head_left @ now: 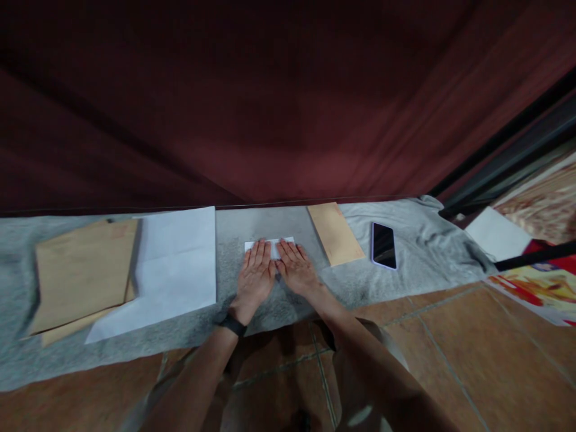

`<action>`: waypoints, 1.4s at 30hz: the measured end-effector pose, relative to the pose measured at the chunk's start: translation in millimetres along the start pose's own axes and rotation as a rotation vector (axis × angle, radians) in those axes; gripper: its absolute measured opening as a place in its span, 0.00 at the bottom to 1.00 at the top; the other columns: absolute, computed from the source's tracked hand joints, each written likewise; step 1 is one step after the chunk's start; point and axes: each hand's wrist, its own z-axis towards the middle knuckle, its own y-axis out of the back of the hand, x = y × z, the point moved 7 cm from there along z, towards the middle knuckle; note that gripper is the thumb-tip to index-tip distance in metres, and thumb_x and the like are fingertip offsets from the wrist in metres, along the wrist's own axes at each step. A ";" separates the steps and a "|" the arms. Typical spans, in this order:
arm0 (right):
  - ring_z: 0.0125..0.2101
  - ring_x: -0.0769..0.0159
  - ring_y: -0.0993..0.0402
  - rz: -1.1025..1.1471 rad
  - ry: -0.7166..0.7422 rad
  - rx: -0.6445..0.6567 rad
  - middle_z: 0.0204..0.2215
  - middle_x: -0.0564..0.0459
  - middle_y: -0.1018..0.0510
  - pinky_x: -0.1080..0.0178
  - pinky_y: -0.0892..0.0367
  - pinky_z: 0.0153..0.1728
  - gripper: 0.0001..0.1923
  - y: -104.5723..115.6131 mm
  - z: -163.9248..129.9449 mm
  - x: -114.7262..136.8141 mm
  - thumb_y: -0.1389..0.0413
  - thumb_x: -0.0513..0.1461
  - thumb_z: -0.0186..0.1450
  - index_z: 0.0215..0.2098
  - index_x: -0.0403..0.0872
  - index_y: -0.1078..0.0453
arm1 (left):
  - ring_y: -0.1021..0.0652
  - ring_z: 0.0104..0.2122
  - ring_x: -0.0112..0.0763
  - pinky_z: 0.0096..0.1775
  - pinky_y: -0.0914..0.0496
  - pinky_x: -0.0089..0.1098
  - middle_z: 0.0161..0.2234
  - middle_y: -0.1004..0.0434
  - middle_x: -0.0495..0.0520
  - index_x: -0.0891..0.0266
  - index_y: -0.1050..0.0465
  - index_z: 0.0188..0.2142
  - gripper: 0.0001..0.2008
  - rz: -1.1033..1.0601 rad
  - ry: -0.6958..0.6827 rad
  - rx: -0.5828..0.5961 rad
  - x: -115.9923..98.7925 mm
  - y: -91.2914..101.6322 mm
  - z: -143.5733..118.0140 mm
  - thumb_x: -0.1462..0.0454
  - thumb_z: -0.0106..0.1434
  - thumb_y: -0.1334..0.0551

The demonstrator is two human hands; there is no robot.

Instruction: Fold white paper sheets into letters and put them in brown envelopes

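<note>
A small folded white paper (273, 249) lies on the grey cloth in front of me. My left hand (256, 273) rests flat on its left part, fingers stretched out and pointing away from me. On the right part lies my right hand (296, 269), also flat with its fingers extended. The two thumbs are close together below the paper, and most of the sheet is hidden under the hands. To the right of my right hand is a brown envelope (335, 234). Larger white sheets (180, 258) lie to the left of my left hand.
Several brown envelopes (87, 270) are stacked at the far left, overlapping the white sheets. A phone (383, 245) lies right of the single envelope. The grey cloth (432, 258) wrinkles at its right end. Dark red fabric (288, 120) hangs behind; tiled floor (441, 336) is in front.
</note>
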 end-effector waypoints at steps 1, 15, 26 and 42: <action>0.70 0.59 0.50 -0.010 -0.008 -0.010 0.71 0.49 0.45 0.51 0.55 0.70 0.28 0.4 -0.7 -2.3 0.58 0.43 0.76 0.72 0.44 0.48 | 0.46 0.71 0.42 0.70 0.51 0.45 0.71 0.46 0.65 0.73 0.46 0.69 0.29 0.006 0.016 -0.006 2.7 -0.3 -1.6 0.63 0.72 0.57; 0.55 0.53 0.32 0.015 -0.346 -0.087 0.56 0.41 0.27 0.54 0.38 0.57 0.20 38.3 -9.4 -36.1 0.49 0.40 0.71 0.60 0.45 0.31 | 0.45 0.70 0.48 0.68 0.49 0.47 0.71 0.49 0.70 0.79 0.47 0.69 0.31 0.086 0.113 -0.015 22.3 8.0 -14.8 0.61 0.71 0.56; 0.40 0.58 0.21 0.400 -0.528 0.071 0.35 0.49 0.17 0.62 0.30 0.41 0.09 26.7 -2.0 -52.2 0.44 0.39 0.66 0.41 0.48 0.23 | 0.45 0.70 0.49 0.68 0.50 0.51 0.69 0.46 0.70 0.78 0.44 0.68 0.31 0.094 0.096 -0.012 14.3 11.1 -14.5 0.62 0.69 0.54; 0.23 0.69 0.28 1.185 -0.544 0.094 0.22 0.59 0.26 0.66 0.31 0.27 0.11 13.5 -7.5 -34.6 0.41 0.42 0.61 0.40 0.45 0.27 | 0.48 0.71 0.53 0.68 0.52 0.57 0.71 0.51 0.70 0.71 0.52 0.71 0.50 -0.016 -0.066 0.087 -15.3 13.4 -27.5 0.39 0.62 0.43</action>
